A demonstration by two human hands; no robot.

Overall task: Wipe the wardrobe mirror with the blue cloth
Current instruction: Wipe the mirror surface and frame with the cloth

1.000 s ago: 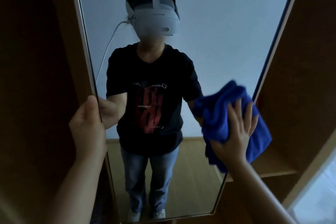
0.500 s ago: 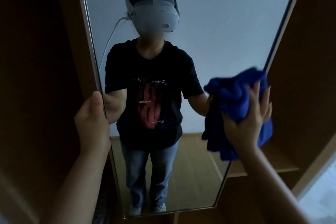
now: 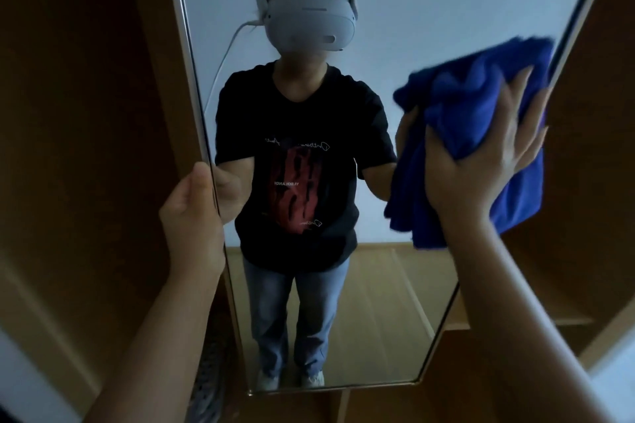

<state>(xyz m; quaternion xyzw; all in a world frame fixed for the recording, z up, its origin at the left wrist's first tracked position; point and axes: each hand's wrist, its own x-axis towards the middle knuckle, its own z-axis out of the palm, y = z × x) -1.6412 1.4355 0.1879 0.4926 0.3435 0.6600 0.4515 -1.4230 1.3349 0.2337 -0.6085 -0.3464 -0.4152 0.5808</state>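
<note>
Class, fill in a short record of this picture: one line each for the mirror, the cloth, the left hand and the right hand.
mirror: tall, in a wooden wardrobe door
cloth: blue, bunched, against the glass near the mirror's right edge
left hand: grips the mirror's left edge
right hand: fingers spread, presses the cloth to the glass

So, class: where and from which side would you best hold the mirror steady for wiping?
Grip the mirror's left edge from the side, at mid height, as the left hand does: the thin framed edge stands free, fingers wrap it, and the glass stays clear for the blue cloth.
</note>
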